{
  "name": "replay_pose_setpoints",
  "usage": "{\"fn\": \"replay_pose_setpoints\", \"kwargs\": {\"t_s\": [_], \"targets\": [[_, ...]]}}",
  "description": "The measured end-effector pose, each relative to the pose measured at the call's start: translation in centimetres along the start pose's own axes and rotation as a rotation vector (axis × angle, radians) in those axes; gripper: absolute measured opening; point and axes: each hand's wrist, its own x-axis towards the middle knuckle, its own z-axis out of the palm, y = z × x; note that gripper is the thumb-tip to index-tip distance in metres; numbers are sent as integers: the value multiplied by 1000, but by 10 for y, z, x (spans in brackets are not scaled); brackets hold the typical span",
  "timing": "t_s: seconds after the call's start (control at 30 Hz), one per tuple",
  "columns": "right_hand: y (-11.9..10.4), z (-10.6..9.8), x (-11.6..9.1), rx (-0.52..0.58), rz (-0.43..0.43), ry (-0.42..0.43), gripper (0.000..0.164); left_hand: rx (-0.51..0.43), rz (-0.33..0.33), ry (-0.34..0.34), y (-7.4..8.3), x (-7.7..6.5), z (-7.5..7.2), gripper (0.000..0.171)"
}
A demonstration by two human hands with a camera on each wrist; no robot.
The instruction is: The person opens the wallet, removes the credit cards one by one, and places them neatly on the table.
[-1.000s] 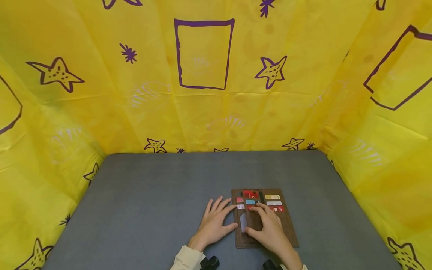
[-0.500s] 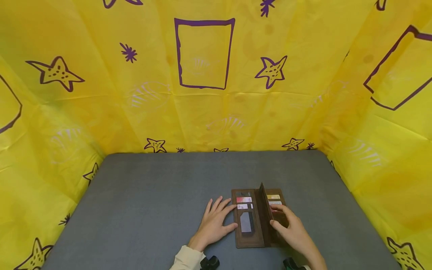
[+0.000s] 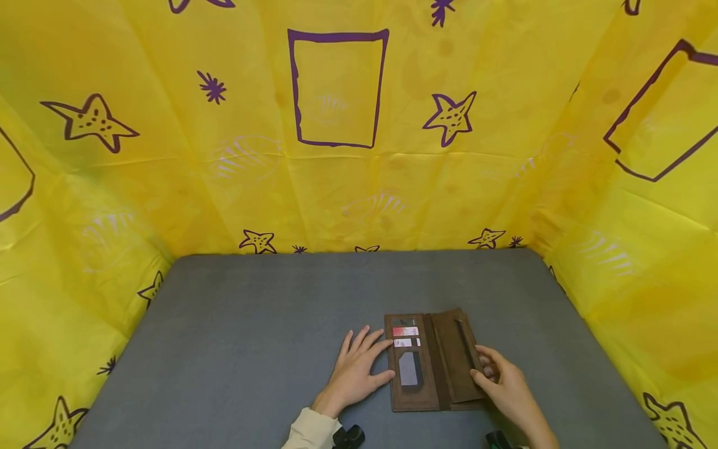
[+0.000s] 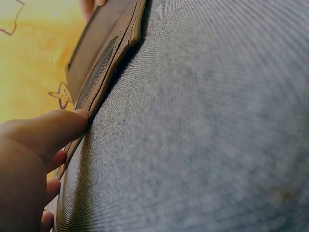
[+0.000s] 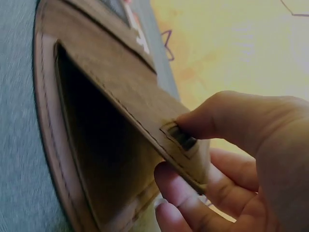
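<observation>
A brown bifold wallet lies spread on the grey table, with cards in slots and a clear window pocket on its left half. My left hand rests flat beside it, thumb and fingertips at its left edge, as the left wrist view of the thumb also shows. Over the right half stands a tilted inner flap with a dark zip. My right hand pinches its outer edge; in the right wrist view the thumb presses near the zip's end, fingers underneath.
The grey tabletop stretches left and behind the wallet. Yellow cloth with purple drawings hangs around its back and sides. A dark wrist strap sits by the pale left sleeve.
My right hand has turned the inner flap from the left half over to the right, uncovering the left cards and window pocket and covering the right-hand cards. The left hand has stayed put.
</observation>
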Motion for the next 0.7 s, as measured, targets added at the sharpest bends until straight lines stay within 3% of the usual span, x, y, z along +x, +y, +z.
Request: {"fn": "replay_pose_setpoints", "kwargs": {"t_s": [0.37, 0.7], "targets": [[12, -1, 3, -142, -116, 38, 49, 2, 18, 15, 1, -1, -1, 57], [19, 9, 19, -153, -276, 42, 58, 8, 20, 17, 1, 0, 0, 57]]}}
